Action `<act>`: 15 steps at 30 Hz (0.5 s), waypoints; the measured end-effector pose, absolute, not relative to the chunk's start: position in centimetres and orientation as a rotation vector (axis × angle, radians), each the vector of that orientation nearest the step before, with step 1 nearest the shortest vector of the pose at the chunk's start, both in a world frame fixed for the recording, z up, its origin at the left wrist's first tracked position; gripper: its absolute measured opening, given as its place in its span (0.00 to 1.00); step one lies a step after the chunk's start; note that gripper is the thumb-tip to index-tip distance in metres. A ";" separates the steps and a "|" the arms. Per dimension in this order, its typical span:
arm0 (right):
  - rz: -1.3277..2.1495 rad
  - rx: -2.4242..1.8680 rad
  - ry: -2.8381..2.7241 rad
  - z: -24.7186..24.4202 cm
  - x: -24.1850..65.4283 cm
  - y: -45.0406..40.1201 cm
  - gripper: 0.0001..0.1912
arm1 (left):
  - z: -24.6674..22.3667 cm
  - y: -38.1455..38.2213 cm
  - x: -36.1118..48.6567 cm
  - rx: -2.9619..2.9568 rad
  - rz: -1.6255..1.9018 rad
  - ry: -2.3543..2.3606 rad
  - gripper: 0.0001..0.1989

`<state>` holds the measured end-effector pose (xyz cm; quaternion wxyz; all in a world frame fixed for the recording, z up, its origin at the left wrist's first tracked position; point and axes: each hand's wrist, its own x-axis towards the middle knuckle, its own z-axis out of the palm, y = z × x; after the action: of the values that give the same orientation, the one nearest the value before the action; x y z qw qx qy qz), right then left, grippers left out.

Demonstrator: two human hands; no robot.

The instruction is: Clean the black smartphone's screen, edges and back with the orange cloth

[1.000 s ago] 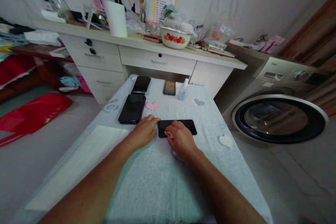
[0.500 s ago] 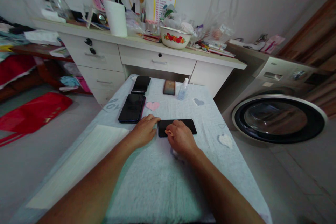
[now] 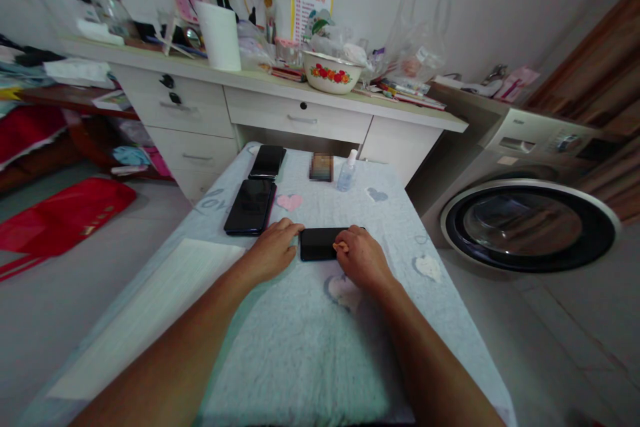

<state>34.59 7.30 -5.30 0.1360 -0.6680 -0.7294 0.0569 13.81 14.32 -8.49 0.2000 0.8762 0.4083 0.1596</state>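
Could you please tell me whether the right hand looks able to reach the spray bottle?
Probably yes: only tablecloth shows between the right hand and the spray bottle, though that hand holds a small orange item.

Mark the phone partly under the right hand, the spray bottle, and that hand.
Phone (image 3: 318, 244): head view, middle of the uncovered screen.
Spray bottle (image 3: 345, 178): head view, clear body.
Right hand (image 3: 364, 256): head view, back of the hand.
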 end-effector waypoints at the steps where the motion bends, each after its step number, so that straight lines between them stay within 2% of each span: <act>1: 0.163 -1.942 -2.105 -5.3 34.8 7.3 0.07 | -8.5 14.3 13.8 2.451 0.447 1.141 0.23; 15: 0.183 -1.929 -2.075 -5.5 35.6 7.3 0.06 | -8.5 14.4 13.9 2.464 0.424 1.132 0.21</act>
<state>35.63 7.34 -5.48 0.1509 -0.6717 -0.7225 0.0638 13.90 14.40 -8.52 0.1971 0.8802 0.4042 0.1514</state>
